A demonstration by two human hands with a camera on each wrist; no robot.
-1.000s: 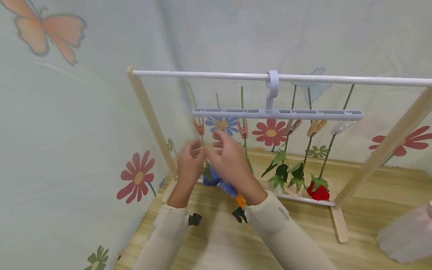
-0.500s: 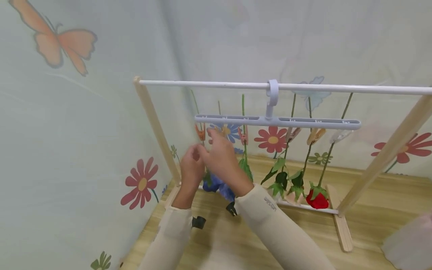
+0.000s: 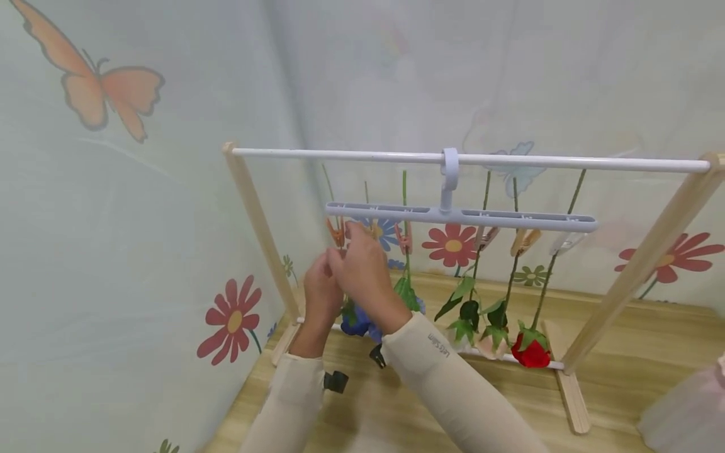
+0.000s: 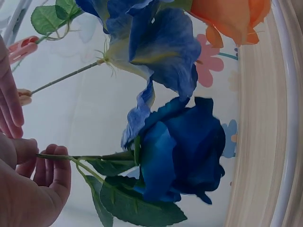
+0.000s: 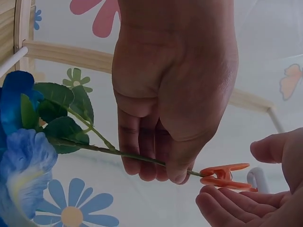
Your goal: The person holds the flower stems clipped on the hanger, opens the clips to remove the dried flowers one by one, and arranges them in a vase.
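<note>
My left hand (image 3: 321, 292) pinches the green stem (image 5: 135, 156) of a dark blue rose (image 4: 184, 151) between thumb and fingers, the bloom hanging downward. Just above that grip, an orange clothespin (image 5: 220, 176) under the grey hanger (image 3: 510, 219) meets the stem's upper part. Beside this clothespin is my right hand (image 3: 362, 270), its fingers fairly straight and its thumb (image 5: 267, 149) held apart. In the head view the right hand partly covers the left fingertips. A lighter blue flower (image 4: 161, 52) hangs close to the rose, overlapping it in the left wrist view.
The hanger hooks over the white top rail (image 3: 340, 155) of a wooden-legged rack. To the right, a red rose (image 3: 531, 350) and two paler flowers hang from clothespins. An orange flower (image 4: 232, 19) hangs behind the blue ones. A whitish-pink object (image 3: 685, 402) stands at the table's right.
The rack sits lower in the head view. My right hand has shifted left, closer over my left hand and the orange clothespin. The left hand stays at the stem.
</note>
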